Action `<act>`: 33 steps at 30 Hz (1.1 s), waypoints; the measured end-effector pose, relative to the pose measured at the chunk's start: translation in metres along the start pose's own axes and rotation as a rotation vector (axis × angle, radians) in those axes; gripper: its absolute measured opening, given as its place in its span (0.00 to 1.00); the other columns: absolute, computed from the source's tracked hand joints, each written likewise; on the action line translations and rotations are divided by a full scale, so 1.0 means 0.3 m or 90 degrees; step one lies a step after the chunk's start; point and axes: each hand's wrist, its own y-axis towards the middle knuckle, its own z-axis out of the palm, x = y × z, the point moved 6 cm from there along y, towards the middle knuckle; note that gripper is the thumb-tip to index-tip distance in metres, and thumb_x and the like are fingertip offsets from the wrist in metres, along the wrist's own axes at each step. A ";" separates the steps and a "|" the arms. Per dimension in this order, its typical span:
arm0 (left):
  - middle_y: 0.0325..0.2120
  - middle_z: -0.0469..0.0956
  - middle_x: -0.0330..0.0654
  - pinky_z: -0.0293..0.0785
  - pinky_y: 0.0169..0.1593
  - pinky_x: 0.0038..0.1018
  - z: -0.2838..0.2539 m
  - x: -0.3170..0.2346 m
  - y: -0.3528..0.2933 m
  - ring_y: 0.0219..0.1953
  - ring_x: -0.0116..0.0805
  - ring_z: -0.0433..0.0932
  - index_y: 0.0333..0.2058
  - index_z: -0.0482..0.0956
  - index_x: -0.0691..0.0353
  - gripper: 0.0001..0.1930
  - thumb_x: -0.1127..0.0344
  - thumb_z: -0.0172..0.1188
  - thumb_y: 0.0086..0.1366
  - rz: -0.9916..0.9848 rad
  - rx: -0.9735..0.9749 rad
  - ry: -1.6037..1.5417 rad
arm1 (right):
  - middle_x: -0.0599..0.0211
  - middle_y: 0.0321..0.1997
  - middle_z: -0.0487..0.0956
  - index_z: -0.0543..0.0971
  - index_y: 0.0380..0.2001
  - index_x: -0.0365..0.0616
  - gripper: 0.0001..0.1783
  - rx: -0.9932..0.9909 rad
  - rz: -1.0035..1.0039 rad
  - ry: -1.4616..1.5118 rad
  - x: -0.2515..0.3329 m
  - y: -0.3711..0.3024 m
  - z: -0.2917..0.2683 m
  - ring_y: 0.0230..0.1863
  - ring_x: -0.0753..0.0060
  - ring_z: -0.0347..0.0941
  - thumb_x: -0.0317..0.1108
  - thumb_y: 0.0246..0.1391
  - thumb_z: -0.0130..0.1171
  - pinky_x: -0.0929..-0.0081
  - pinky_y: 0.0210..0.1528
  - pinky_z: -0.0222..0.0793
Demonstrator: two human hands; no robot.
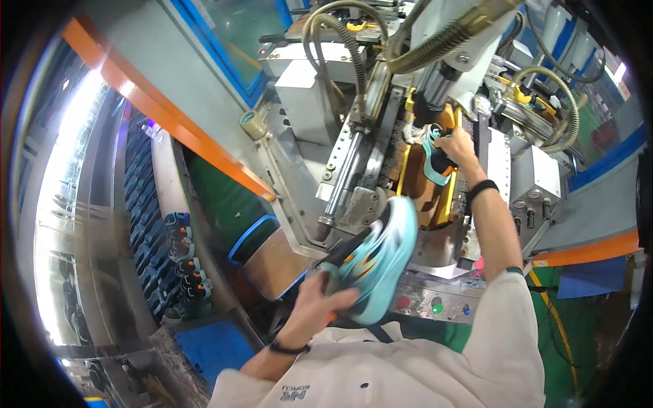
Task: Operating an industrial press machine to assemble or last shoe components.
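Note:
My left hand [314, 307] is closed around the heel end of a light teal and white sneaker [386, 262], held tilted in front of my body. The sneaker is slightly smeared by motion. Reaching far forward, my right hand [460, 147] grips a second teal shoe [435, 165] with dark and orange parts. That shoe is inside the pressing machine [371, 163], between yellow-edged brown pads [445, 204]. My right fingertips are partly hidden against the shoe's upper.
Ribbed hoses [350, 41] arch over the machine. A panel with coloured buttons [437, 306] runs along its near edge. At left, a dark textured conveyor [143, 204] carries several dark shoe-like items [194, 277]. An orange bar [170, 112] slants across, above a blue-edged brown board [275, 262].

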 end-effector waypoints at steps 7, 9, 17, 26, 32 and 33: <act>0.43 0.78 0.44 0.77 0.43 0.27 -0.353 0.145 -0.468 0.41 0.32 0.80 0.51 0.72 0.69 0.21 0.74 0.61 0.57 0.151 -0.416 -0.180 | 0.37 0.38 0.79 0.65 0.43 0.36 0.24 -0.193 0.001 -0.018 0.064 0.012 0.222 0.44 0.39 0.78 0.37 0.47 0.61 0.50 0.46 0.75; 0.42 0.79 0.43 0.79 0.39 0.25 -0.384 0.210 -0.520 0.39 0.30 0.80 0.50 0.72 0.68 0.20 0.74 0.61 0.58 0.173 -0.463 -0.207 | 0.43 0.41 0.79 0.66 0.43 0.37 0.23 -0.268 -0.115 -0.028 0.075 -0.072 0.179 0.44 0.40 0.77 0.35 0.48 0.62 0.51 0.46 0.74; 0.35 0.80 0.40 0.77 0.31 0.20 -0.352 0.366 -0.565 0.30 0.26 0.81 0.46 0.75 0.67 0.16 0.73 0.63 0.59 0.194 -0.544 -0.302 | 0.63 0.32 0.74 0.78 0.34 0.47 0.08 -0.005 -0.516 0.263 0.169 -1.105 0.484 0.39 0.55 0.74 0.30 0.48 0.61 0.61 0.39 0.73; 0.36 0.81 0.42 0.79 0.32 0.23 -0.239 0.358 -0.591 0.32 0.29 0.83 0.48 0.74 0.68 0.17 0.75 0.61 0.60 0.206 -0.486 -0.296 | 0.62 0.41 0.71 0.76 0.42 0.48 0.12 0.101 -0.524 0.137 -0.025 -1.171 0.913 0.48 0.59 0.71 0.35 0.53 0.57 0.59 0.37 0.74; 0.38 0.81 0.43 0.81 0.38 0.26 -0.257 0.341 -0.596 0.35 0.31 0.83 0.49 0.73 0.68 0.18 0.75 0.62 0.59 0.236 -0.510 -0.300 | 0.62 0.32 0.77 0.77 0.38 0.42 0.12 -0.187 -0.663 0.508 0.285 -1.003 0.069 0.30 0.62 0.75 0.26 0.48 0.65 0.67 0.34 0.72; 0.38 0.81 0.43 0.82 0.38 0.26 -0.267 0.353 -0.590 0.35 0.31 0.83 0.48 0.74 0.68 0.18 0.75 0.62 0.59 0.232 -0.499 -0.310 | 0.62 0.33 0.77 0.76 0.40 0.40 0.14 -0.239 -0.538 0.563 0.178 -0.794 0.023 0.35 0.61 0.76 0.29 0.49 0.66 0.67 0.40 0.70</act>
